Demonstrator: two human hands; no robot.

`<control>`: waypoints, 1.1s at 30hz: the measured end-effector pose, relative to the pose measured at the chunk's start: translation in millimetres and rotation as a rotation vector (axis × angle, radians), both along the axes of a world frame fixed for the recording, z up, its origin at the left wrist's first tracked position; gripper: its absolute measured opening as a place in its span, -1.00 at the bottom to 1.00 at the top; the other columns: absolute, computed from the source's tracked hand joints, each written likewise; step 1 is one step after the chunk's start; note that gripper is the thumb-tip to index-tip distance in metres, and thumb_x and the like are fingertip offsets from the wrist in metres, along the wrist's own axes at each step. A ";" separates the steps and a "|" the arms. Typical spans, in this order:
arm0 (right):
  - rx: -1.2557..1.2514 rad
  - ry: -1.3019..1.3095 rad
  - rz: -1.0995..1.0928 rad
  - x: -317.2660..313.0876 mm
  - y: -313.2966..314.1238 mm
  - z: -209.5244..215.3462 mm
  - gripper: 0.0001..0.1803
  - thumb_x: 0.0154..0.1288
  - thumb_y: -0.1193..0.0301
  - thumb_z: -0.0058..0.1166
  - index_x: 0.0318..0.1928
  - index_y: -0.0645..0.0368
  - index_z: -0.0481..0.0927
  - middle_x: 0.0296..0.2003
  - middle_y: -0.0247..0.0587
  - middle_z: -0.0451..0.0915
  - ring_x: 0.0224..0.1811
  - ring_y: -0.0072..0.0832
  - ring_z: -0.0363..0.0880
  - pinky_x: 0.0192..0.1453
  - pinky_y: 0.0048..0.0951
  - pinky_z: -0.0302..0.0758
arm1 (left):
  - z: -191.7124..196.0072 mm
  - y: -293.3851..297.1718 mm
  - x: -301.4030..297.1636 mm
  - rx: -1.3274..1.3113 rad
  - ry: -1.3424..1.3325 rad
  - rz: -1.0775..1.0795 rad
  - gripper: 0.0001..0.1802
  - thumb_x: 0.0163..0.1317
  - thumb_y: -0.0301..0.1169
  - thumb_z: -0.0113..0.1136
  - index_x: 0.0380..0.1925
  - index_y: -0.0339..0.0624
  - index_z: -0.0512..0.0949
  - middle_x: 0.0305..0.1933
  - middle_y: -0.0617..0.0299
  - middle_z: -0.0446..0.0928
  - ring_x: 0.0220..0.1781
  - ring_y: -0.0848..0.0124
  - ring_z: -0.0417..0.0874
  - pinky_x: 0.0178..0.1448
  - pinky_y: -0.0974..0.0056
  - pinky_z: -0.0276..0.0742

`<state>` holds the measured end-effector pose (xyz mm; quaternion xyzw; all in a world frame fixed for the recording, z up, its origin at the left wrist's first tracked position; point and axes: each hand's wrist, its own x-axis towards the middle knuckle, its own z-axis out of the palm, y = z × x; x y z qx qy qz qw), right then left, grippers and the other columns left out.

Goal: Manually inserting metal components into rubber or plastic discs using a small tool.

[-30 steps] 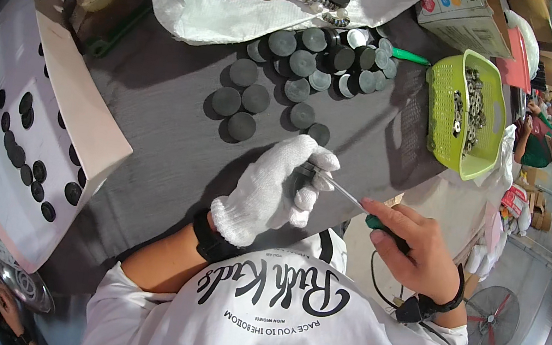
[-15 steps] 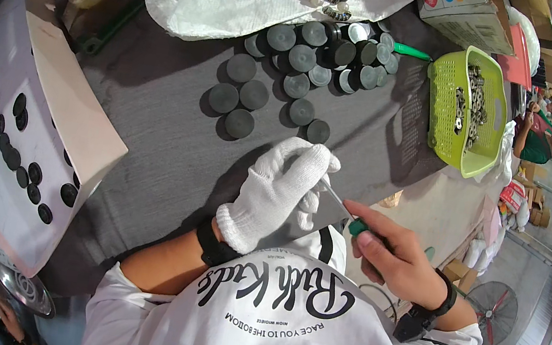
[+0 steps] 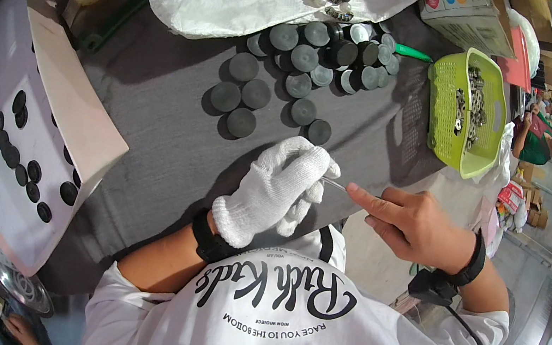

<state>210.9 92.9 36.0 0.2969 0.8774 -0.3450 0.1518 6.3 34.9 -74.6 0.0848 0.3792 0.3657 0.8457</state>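
Note:
My left hand [image 3: 277,187], in a white knitted glove, is closed above the near edge of the table. Whatever lies inside its fingers is hidden. My bare right hand [image 3: 418,226] is curled round a tool with a thin metal shaft [image 3: 336,184], its index finger stretched along the shaft. The shaft's far end disappears at the gloved fingers, and the tool's green handle is covered by my palm. Just beyond the glove lie loose black round discs [image 3: 240,123], with a heap of several more discs [image 3: 304,57] behind them.
On the left stands a pale open box [image 3: 72,106] with black discs inside. A green basket [image 3: 441,119] of small metal parts is at the right. A white sack [image 3: 180,1] lies at the back, near a cardboard carton [image 3: 466,19]. Another person [image 3: 541,141] is far right.
My right hand has swung outward to the right and turned over, hiding the green handle that showed before. The shaft now lies flatter. My gloved left hand has barely shifted.

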 end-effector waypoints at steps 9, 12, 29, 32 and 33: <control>0.417 -0.308 0.384 -16.6 -5.7 14.8 -0.35 0.13 0.46 0.18 0.30 0.09 0.40 -0.43 -0.24 0.40 -0.57 -0.38 0.47 -0.54 -0.37 0.42 | -2.8 -3.0 3.5 0.102 0.009 -0.045 -0.63 0.44 -0.07 -0.06 -0.15 -0.14 0.54 -0.58 0.41 0.39 -0.75 0.66 0.28 -0.74 0.51 0.21; 0.340 -0.209 0.164 -13.2 -9.6 -0.3 -0.45 0.14 0.50 0.17 0.20 0.15 0.44 -0.43 -0.23 0.42 -0.52 -0.43 0.52 -0.53 -0.36 0.41 | -2.6 1.0 -3.4 -0.107 -0.301 0.063 -0.59 0.42 -0.04 -0.07 -0.08 -0.15 0.51 -0.50 0.36 0.44 -0.67 0.62 0.35 -0.68 0.45 0.27; 0.349 0.421 -0.541 -49.4 -28.5 -59.4 -0.80 0.07 0.50 0.30 -0.27 0.18 0.59 -0.58 -0.19 0.54 -0.63 -0.35 0.51 -0.52 -0.44 0.42 | -17.4 -1.6 0.4 -0.083 -0.403 0.157 -0.62 0.44 -0.11 -0.15 -0.02 -0.13 0.50 -0.38 0.31 0.49 -0.56 0.57 0.43 -0.54 0.49 0.36; 0.366 0.416 -0.664 -42.9 -30.7 -53.3 -0.81 0.04 0.56 0.29 -0.30 0.22 0.58 -0.62 -0.22 0.49 -0.67 -0.41 0.46 -0.54 -0.48 0.39 | -17.9 -4.1 -1.3 0.005 -0.225 0.156 -0.59 0.42 -0.04 -0.09 -0.05 -0.13 0.50 -0.46 0.29 0.48 -0.60 0.56 0.41 -0.56 0.49 0.33; 0.418 0.423 -0.711 -43.4 -30.9 -53.8 -0.81 0.05 0.55 0.29 -0.29 0.22 0.58 -0.63 -0.23 0.47 -0.67 -0.43 0.44 -0.54 -0.50 0.38 | -19.9 -2.3 -2.2 -0.047 -0.304 0.142 -0.57 0.41 -0.01 -0.07 -0.07 -0.13 0.51 -0.49 0.28 0.47 -0.61 0.55 0.41 -0.57 0.48 0.32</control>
